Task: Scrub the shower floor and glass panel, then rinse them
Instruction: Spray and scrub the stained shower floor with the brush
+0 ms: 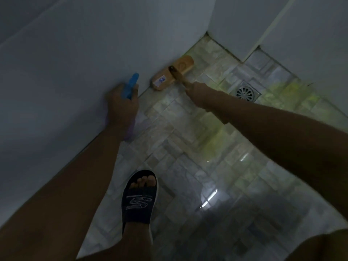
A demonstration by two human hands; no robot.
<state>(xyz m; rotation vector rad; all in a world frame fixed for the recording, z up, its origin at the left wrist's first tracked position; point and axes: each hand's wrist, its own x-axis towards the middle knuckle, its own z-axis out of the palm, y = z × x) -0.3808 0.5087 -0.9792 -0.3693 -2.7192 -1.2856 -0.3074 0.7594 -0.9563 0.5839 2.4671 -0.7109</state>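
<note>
The floor drain (244, 91) serves as the reference for all positions. Far to its left, the left hand (121, 106) has its grip closed around a spray bottle (131, 85) with a blue trigger head and a purple body, held close to the wall panel (75, 63); whether this panel is glass or tile cannot be told. Between the bottle and the drain, the wooden brush head (172, 74) lies pressed on the shower floor (178, 147) along the base of that panel. The right hand (194, 91), just left of the drain, has its grip closed on the brush handle (183, 80). Yellow-green cleaner shows on the tiles around and to the right of the drain, and the floor nearer than the drain is wet and reflective. Judgement: floor scrubbing is in progress at the wall edge; panel scrubbing and rinsing remain. A small label (162, 80) on the brush head carries blue print, too blurred to read. The dark sandal (139, 196), well below and left of the drain, bears a pale logo that is not legible.
</note>
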